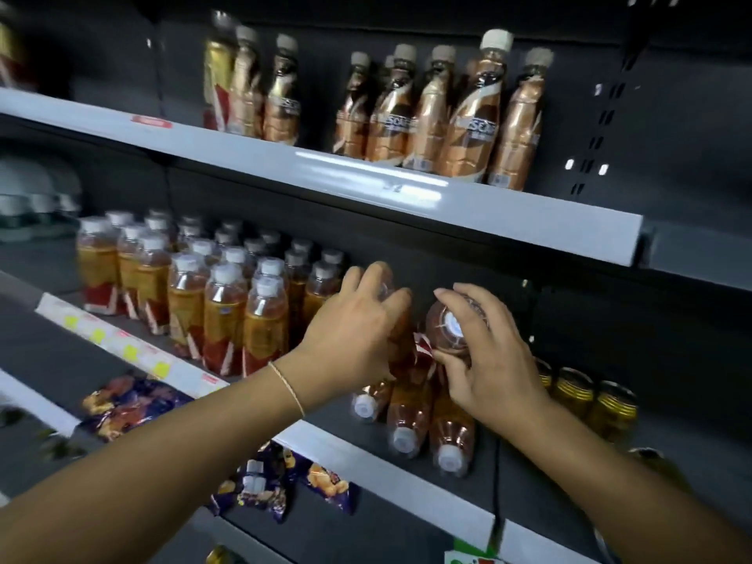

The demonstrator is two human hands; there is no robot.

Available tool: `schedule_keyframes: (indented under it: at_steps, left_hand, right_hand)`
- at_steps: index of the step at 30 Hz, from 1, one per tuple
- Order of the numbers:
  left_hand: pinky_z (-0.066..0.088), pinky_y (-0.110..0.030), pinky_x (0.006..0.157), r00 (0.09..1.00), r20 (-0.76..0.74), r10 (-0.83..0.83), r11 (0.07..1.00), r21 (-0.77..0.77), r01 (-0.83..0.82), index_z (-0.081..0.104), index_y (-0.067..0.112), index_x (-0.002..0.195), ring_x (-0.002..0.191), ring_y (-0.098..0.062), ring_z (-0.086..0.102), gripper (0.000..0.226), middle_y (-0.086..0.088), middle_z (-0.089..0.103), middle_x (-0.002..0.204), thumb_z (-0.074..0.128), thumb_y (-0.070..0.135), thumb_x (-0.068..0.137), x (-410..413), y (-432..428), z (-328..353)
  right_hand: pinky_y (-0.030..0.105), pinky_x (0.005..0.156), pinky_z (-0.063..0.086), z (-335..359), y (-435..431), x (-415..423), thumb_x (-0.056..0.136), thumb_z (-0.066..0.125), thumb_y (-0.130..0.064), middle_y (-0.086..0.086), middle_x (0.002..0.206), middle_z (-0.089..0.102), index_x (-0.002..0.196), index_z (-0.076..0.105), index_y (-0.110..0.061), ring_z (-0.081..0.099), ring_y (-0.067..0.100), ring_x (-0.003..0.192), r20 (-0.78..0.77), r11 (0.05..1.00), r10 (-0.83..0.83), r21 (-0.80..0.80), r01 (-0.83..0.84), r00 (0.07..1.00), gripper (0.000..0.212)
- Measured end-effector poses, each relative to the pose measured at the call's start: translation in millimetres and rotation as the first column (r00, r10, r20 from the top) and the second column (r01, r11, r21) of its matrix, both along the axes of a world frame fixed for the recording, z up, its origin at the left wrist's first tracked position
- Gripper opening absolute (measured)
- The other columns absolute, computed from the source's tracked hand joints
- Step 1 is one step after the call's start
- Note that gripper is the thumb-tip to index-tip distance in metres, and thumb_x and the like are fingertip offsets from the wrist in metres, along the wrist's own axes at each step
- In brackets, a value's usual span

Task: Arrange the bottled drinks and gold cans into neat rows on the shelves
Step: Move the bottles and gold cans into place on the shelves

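Row-building step: left hand (354, 325) grips the rear bottle (385, 284), right hand (490, 356) a tilted bottle (447, 324); next, both likely need standing beside the upright rows (226, 315).

A big dark grey rack fills the whole frame. Its back wall (671, 319) is dark and flat. In the upper right, a post (602, 128) has small holes going down it in a line.

The top shelf (244, 150) slants from the upper left down to the right. Its front edge is light grey, and a bright shine (366, 183) sits on it. A small red label (151, 122) is stuck near its left end.

The middle shelf (390, 474) slants the same way, with yellow tags (130, 352) on its white edge. A lower shelf (40, 403) shows at the lower left. The light is dim.
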State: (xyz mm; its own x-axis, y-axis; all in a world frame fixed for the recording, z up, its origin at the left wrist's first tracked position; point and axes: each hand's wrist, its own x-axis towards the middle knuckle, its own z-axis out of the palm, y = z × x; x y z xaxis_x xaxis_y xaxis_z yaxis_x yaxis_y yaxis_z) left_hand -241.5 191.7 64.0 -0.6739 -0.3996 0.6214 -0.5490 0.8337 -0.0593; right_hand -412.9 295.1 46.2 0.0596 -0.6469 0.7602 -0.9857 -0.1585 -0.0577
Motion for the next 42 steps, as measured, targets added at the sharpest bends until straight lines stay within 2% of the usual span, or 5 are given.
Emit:
schedule_keyframes:
  at_steps: [4, 8, 13, 22, 42]
  left_hand:
    - [0.048, -0.038, 0.059, 1.0, 0.017, 0.009, 1.0, 0.009, -0.01, 0.054, 0.013, 0.124, 0.106, -0.034, 0.043, 0.064, -0.013, 0.041, 0.125, 0.071, 0.022, 0.063, 43.3, -28.0, -4.6]
    - [0.04, -0.035, 0.057, 0.998, 0.049, 0.028, 1.0, 0.006, -0.028, 0.052, 0.017, 0.125, 0.107, -0.033, 0.041, 0.064, -0.013, 0.041, 0.126, 0.068, 0.019, 0.063, 73.0, -54.1, -13.9]
    - [0.031, -0.031, 0.055, 0.991, 0.126, 0.04, 0.999, 0.003, -0.041, 0.049, 0.019, 0.123, 0.106, -0.03, 0.038, 0.058, -0.009, 0.037, 0.126, 0.066, 0.021, 0.068, 88.5, -79.5, -26.6]
    - [0.03, -0.033, 0.06, 0.975, 0.224, -0.009, 0.999, 0.052, -0.003, 0.044, 0.02, 0.13, 0.106, -0.029, 0.036, 0.059, -0.008, 0.032, 0.123, 0.067, 0.028, 0.076, 63.5, -104.4, -35.6]
    - [0.045, -0.041, 0.088, 0.872, 0.463, 0.162, 0.971, 0.085, -0.225, 0.051, 0.026, 0.126, 0.099, -0.03, 0.055, 0.053, -0.008, 0.047, 0.115, 0.066, 0.036, 0.077, 14.9, -155.0, -7.9]
  right_hand:
    - [0.045, 0.1, 0.05, -5.8, -40.9, 34.6, 0.073, 0.083, -0.008, 0.005, 0.141, 0.042, 0.143, 0.043, -0.025, 0.046, 0.022, 0.129, 0.112, 0.997, 0.066, 0.022, -0.069, 0.992, 0.082]
    - [0.008, 0.095, 0.035, -5.6, -79.3, 59.7, 0.075, 0.083, -0.014, -0.021, 0.128, 0.035, 0.14, 0.038, -0.043, 0.038, -0.007, 0.115, 0.34, 0.997, 0.055, 0.039, -0.073, 0.939, 0.085]
    - [0.025, 0.096, 0.043, -6.9, -118.2, 75.7, 0.07, 0.086, -0.016, -0.006, 0.125, 0.05, 0.137, 0.043, -0.04, 0.053, 0.011, 0.112, 0.53, 0.995, -0.043, 0.102, -0.013, 0.847, 0.083]
    - [0.017, 0.09, 0.04, -16.5, -165.7, 57.4, 0.064, 0.088, -0.018, -0.003, 0.125, 0.062, 0.139, 0.049, -0.03, 0.058, 0.009, 0.108, 0.59, 0.968, -0.186, 0.246, 0.045, 0.786, 0.086]
    - [0.024, 0.089, 0.042, 2.3, -265.8, -2.8, 0.061, 0.091, -0.025, 0.002, 0.138, 0.057, 0.142, 0.044, -0.025, 0.056, 0.022, 0.12, 0.457, 0.904, -0.172, 0.425, -0.045, 0.873, 0.094]
